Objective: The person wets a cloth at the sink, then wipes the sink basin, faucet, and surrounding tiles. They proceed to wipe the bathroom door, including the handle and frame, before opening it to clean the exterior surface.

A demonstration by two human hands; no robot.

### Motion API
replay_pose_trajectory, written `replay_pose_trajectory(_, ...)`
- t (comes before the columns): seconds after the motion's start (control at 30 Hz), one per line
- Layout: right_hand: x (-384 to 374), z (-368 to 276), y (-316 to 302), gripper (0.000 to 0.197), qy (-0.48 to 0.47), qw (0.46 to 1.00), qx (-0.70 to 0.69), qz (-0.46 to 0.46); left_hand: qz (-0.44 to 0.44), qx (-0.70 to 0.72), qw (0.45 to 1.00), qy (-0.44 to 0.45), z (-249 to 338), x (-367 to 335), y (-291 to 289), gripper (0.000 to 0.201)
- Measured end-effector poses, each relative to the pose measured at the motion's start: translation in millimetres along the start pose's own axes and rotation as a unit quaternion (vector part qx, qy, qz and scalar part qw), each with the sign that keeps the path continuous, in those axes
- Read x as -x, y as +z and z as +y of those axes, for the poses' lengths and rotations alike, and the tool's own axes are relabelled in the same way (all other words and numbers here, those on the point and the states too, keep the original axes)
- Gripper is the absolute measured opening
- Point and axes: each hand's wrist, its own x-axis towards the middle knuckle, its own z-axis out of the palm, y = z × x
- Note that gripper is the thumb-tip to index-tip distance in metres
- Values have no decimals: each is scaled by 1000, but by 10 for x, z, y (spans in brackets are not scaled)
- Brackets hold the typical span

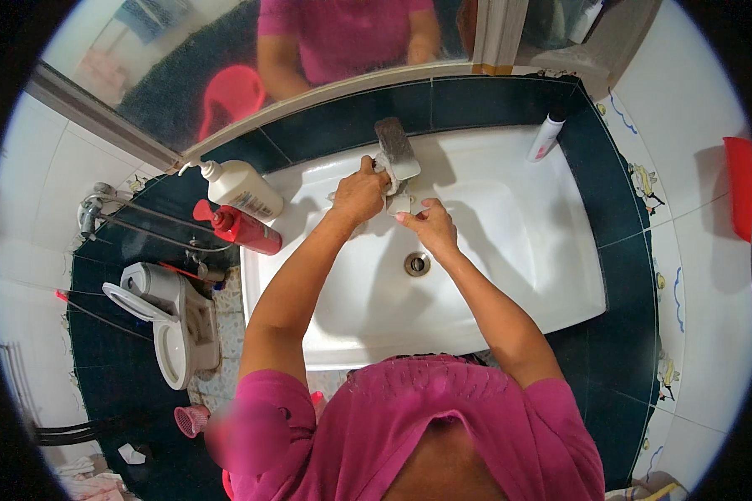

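Observation:
A metal faucet with a broad flat spout stands at the back of the white sink. My left hand is closed at the faucet's left side, its fingers around a crumpled pale cloth pressed against the metal. Just below the spout, my right hand has thumb and fingers bent at a small whitish piece by the faucet's base. Whether that piece belongs to the cloth or the faucet is unclear. The drain lies in front of my right hand.
On the sink's left rim are a white pump bottle and a red pump bottle. A white tube stands at the back right corner. A mirror rises behind the sink. Down on the left is a toilet.

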Motion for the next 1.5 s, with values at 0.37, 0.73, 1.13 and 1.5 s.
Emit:
replay_pose_trajectory(0.37,87,79,-150,109,-45,988,131,-70,-92,-3,994,55,155,606,-76,27)
replay_pose_trajectory(0.73,146,726,-77,70,28,998,29,-47,-35,-29,999,-23,24,-8,-65,23)
replay_pose_trajectory(1.13,23,938,77,62,13,998,-4,-60,-69,-41,996,32,192,442,23,23)
replay_pose_trajectory(1.5,153,976,-69,53,41,997,-52,-49,-68,-69,993,61,6,98,-187,22)
